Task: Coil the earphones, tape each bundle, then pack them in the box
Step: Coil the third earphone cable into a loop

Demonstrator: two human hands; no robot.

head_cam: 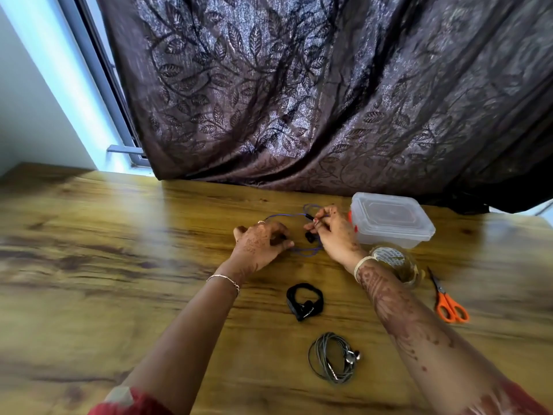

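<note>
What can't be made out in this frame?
Head view:
- Box contents: cloudy lid hides them.
- Tape roll: right forearm covers part.
- Left hand: its back hides its grip on the purple earphones.
- Tape on the black bundle: too small to tell.

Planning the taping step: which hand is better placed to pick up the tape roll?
Probably right. The tape roll sits by the wrist of the right hand, with the scissors on the same side; the left hand is farther off, across the purple earphones.

Wooden table [119, 235]; brown leaf-patterned curtain [299, 85]; daylit window [98, 64].
</note>
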